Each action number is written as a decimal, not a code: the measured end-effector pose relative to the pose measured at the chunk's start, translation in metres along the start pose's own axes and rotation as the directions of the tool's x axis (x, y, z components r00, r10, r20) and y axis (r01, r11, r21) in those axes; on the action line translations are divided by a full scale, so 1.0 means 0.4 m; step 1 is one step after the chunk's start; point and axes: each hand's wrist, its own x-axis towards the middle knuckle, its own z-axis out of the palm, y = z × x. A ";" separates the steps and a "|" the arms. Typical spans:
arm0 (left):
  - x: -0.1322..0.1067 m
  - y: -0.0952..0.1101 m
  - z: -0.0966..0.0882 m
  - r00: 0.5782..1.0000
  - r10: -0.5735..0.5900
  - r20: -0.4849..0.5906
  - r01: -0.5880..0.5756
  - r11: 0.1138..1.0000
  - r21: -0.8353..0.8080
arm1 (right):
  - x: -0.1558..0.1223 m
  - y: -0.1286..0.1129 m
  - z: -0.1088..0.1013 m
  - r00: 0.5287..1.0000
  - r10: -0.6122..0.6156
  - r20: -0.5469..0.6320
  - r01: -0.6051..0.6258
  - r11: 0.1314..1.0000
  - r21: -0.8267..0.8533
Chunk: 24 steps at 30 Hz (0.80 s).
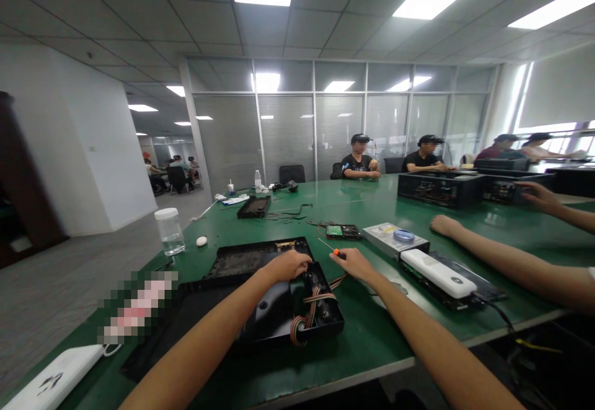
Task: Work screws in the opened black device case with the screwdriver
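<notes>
A black plastic housing (269,314) lies before me on the green table, with bundled striped wires (310,311) at its right end. My left hand (289,266) is at the housing's far right corner, fingers curled together; whatever they pinch is hidden. To the right of it, my right hand (357,266) grips a screwdriver (340,253) with an orange and black handle, its thin shaft pointing up and left. Behind the housing rests another dark panel (246,258). A small device with a green circuit board (343,231) lies beyond my right hand.
At right are a silver drive box (383,236) bearing a blue roll and a white power strip (439,272). A neighbour's forearm (506,261) rests there. A clear jar (170,230) stands left, above a white power bank (56,376). Computer cases (439,190) and several people are farther back.
</notes>
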 end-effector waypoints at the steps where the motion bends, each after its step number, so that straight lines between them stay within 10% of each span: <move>1: -0.003 -0.006 0.012 1.000 -0.017 -0.021 0.016 0.999 -0.035 | 0.000 0.002 -0.001 1.000 0.003 -0.005 -0.003 1.000 0.006; 17: -0.019 -0.011 0.079 0.988 -0.022 -0.153 0.007 0.995 -0.099 | 0.008 0.013 0.011 0.999 0.011 -0.050 -0.010 1.000 0.013; 24: -0.023 -0.010 0.073 0.995 -0.021 -0.101 0.004 0.987 -0.163 | 0.004 0.024 -0.009 0.990 0.132 0.048 -0.141 0.924 0.356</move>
